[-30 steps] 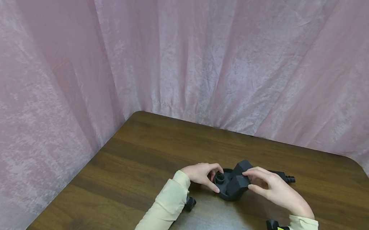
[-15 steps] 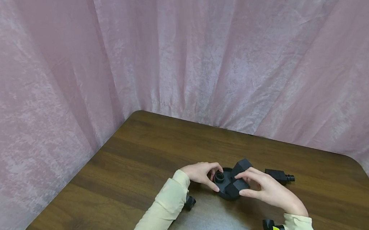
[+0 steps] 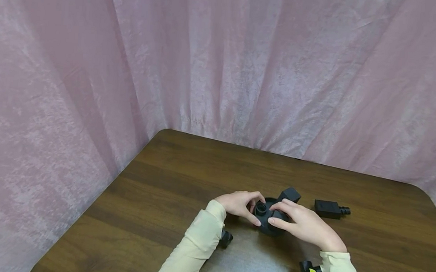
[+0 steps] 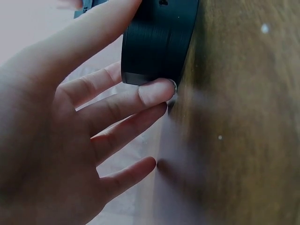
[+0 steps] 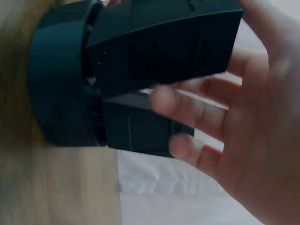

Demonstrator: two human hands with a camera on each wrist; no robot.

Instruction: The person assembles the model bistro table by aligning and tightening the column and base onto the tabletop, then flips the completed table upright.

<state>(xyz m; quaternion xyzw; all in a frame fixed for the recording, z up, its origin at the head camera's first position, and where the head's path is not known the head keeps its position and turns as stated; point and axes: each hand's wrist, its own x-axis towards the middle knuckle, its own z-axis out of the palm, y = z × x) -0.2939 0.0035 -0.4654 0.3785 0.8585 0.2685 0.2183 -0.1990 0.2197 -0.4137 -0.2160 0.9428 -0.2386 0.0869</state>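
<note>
Lower centre of head view: rim of round black base (image 3: 267,232) pinched by thumb and fingers of left hand (image 3: 237,203). Rightward: black block (image 5: 164,47) at base, clamped between thumb and fingers of right hand (image 3: 304,227); second block (image 3: 291,194) just behind, could be knocked by knuckles. Base could be tipped by sideways push if rim hold is slackened. Lower right: plug-ended block (image 3: 326,209), untouched.
</note>
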